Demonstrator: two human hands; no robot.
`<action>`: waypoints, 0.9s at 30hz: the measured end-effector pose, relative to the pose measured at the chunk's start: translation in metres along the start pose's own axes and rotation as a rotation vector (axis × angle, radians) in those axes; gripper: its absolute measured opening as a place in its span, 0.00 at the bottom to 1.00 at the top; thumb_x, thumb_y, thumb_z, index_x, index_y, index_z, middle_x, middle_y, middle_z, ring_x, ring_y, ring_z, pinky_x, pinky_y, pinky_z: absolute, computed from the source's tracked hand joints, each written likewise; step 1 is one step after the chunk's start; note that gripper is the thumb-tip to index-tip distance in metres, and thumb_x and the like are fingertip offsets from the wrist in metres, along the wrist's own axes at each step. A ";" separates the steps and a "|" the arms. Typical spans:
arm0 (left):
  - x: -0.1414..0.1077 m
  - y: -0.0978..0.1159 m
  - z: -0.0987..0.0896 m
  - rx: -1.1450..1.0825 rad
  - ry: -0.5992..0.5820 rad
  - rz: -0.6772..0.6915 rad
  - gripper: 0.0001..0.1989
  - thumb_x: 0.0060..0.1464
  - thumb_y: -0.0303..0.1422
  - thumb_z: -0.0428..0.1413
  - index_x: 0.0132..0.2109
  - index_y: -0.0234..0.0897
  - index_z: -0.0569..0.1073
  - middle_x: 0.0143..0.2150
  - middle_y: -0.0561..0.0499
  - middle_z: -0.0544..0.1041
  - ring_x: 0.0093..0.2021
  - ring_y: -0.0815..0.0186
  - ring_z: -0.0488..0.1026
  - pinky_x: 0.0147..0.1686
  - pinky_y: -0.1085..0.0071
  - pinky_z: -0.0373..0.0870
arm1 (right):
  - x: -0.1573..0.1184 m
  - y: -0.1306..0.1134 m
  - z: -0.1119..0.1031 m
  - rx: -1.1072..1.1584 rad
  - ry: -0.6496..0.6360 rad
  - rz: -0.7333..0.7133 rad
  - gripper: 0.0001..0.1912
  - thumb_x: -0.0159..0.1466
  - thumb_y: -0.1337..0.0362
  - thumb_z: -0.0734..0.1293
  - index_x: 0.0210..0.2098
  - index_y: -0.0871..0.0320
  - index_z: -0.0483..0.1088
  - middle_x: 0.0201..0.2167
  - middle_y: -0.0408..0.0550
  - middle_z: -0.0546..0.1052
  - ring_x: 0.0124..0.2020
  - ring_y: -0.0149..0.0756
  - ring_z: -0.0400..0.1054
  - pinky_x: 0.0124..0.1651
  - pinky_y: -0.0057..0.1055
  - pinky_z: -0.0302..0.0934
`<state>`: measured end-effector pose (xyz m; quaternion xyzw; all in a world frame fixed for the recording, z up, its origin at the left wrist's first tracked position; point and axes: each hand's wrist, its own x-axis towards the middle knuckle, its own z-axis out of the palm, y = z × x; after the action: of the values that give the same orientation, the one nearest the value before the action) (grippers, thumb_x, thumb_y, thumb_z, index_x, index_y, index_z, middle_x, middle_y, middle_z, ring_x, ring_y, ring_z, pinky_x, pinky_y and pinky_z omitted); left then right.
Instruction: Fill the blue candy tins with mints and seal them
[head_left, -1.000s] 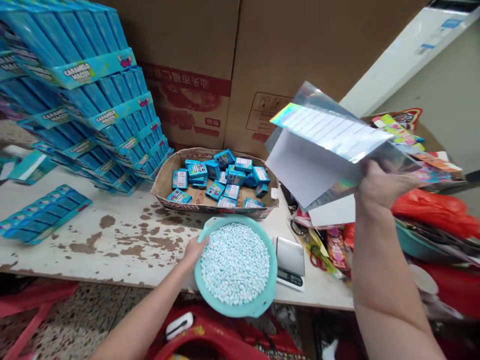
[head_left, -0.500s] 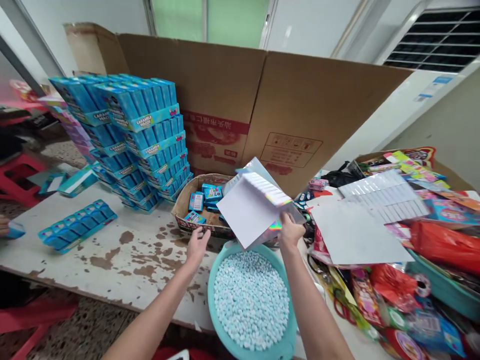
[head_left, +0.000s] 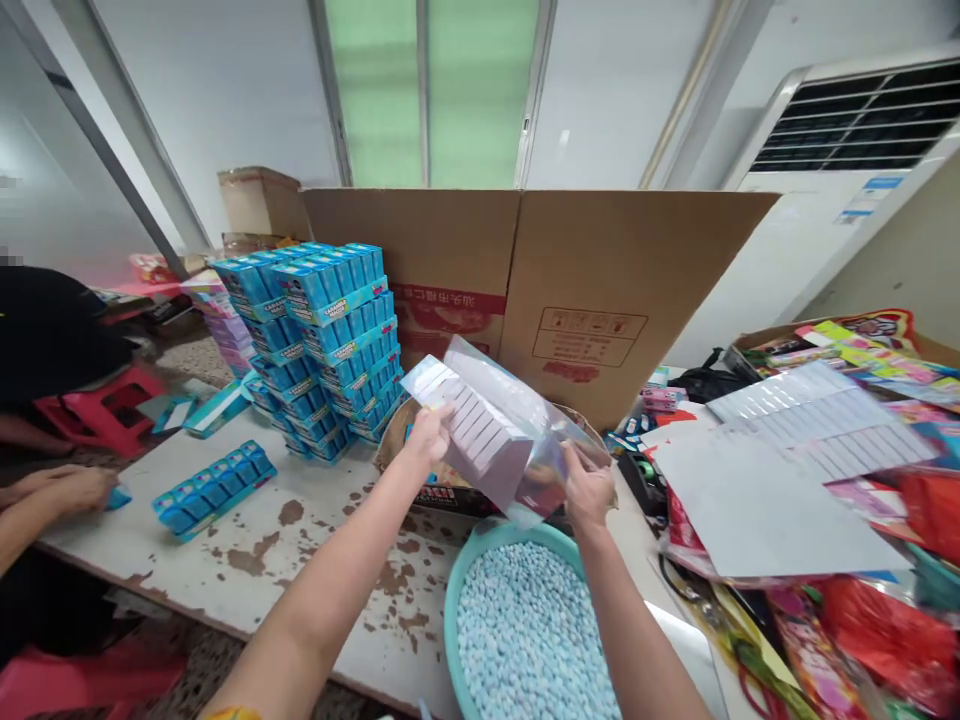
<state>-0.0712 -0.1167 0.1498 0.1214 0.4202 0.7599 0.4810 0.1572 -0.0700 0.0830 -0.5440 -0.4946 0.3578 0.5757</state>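
Note:
My left hand (head_left: 431,436) grips the left edge of a white sheet with a row of narrow strips (head_left: 480,425). My right hand (head_left: 586,480) is closed on a clear, shiny plastic sleeve (head_left: 544,450) that overlaps the sheet's right side. Both are held tilted over a low cardboard tray (head_left: 450,497), hiding most of what lies in it. Just below, nearer to me, stands a turquoise basin (head_left: 452,620) full of small pale blue pieces.
Stacked blue boxes (head_left: 337,340) rise at the left, with a single row of them (head_left: 217,490) nearer. Another person's hands (head_left: 75,495) are at the far left. White sheets (head_left: 772,500) and coloured packets (head_left: 885,630) cover the right side; a big cardboard panel (head_left: 592,270) stands behind.
My left hand has risen from beside the tray and taken hold of the sheet's left edge. The sheet has turned, with the plastic sleeve showing at its right. The view has tilted up and shifted left.

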 end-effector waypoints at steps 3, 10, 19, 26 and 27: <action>-0.036 0.026 -0.033 0.019 -0.086 0.108 0.19 0.43 0.27 0.63 0.45 0.32 0.74 0.42 0.46 0.79 0.44 0.63 0.75 0.49 0.66 0.71 | 0.015 0.006 -0.009 -0.062 0.094 0.110 0.33 0.49 0.46 0.69 0.46 0.64 0.71 0.41 0.59 0.78 0.45 0.51 0.71 0.50 0.45 0.64; -0.128 0.016 -0.041 0.113 0.023 0.216 0.23 0.40 0.38 0.65 0.46 0.34 0.75 0.43 0.43 0.79 0.51 0.53 0.73 0.48 0.62 0.72 | -0.061 -0.074 0.026 0.023 -0.755 -0.239 0.30 0.50 0.49 0.70 0.50 0.54 0.70 0.50 0.50 0.74 0.52 0.49 0.66 0.55 0.40 0.58; -0.215 0.090 -0.142 0.673 0.535 0.879 0.38 0.44 0.40 0.64 0.60 0.43 0.58 0.61 0.44 0.63 0.61 0.57 0.61 0.58 0.62 0.61 | -0.124 -0.096 0.051 0.254 -1.450 0.047 0.17 0.59 0.51 0.66 0.36 0.59 0.73 0.31 0.45 0.77 0.32 0.37 0.69 0.34 0.28 0.63; -0.189 0.103 -0.247 0.962 0.210 0.199 0.27 0.46 0.43 0.59 0.52 0.34 0.70 0.48 0.42 0.75 0.49 0.55 0.70 0.48 0.63 0.66 | -0.145 -0.044 0.116 -0.191 -1.728 -0.130 0.14 0.58 0.57 0.64 0.37 0.61 0.72 0.33 0.45 0.76 0.33 0.35 0.68 0.33 0.25 0.59; -0.176 0.092 -0.264 1.033 0.243 0.131 0.23 0.46 0.41 0.58 0.47 0.33 0.73 0.43 0.43 0.76 0.46 0.55 0.72 0.46 0.63 0.67 | -0.151 -0.031 0.130 -0.350 -1.667 -0.221 0.11 0.58 0.60 0.64 0.35 0.61 0.71 0.33 0.45 0.75 0.34 0.35 0.67 0.33 0.25 0.58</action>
<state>-0.1947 -0.4183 0.0948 0.2797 0.7835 0.4913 0.2580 -0.0094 -0.1831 0.0755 -0.1331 -0.8543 0.5011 -0.0363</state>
